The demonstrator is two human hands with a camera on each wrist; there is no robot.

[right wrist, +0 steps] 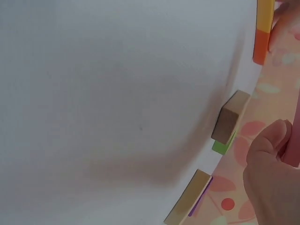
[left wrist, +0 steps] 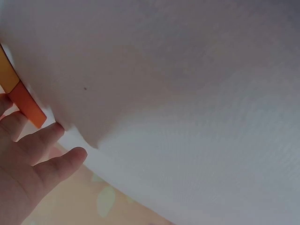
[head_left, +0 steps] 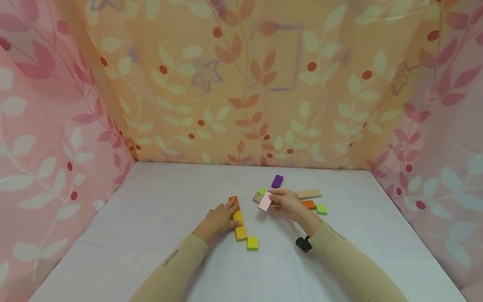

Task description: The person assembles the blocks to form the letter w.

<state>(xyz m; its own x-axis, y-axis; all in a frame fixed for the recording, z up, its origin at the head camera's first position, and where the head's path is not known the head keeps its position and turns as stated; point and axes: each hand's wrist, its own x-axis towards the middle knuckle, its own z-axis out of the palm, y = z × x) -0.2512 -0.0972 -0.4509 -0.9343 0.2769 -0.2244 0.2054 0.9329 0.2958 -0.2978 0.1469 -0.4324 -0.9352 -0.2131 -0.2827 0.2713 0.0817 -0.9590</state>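
Note:
A pink block (head_left: 266, 201) is pinched between the thumb and fingers of my right hand (head_left: 288, 204), raised over the table; its edge also shows beside the thumb in the right wrist view. My left hand (head_left: 219, 219) lies along a row of blocks, fingers spread. Its fingertips touch the orange-red block (head_left: 234, 199) at the far end, and the thumb rests by the yellow block (head_left: 237, 217). An amber block (head_left: 240, 234) forms the near end. Off its corner lies a small bright yellow block (head_left: 252, 243).
Around and behind my right hand lie a purple block (head_left: 277, 181), a long wooden block (head_left: 308, 193), an orange block (head_left: 308, 204), a lime-green block (head_left: 321, 209) and another wooden block (head_left: 258, 198). Patterned curtains (head_left: 241, 84) border the white table (head_left: 151, 188).

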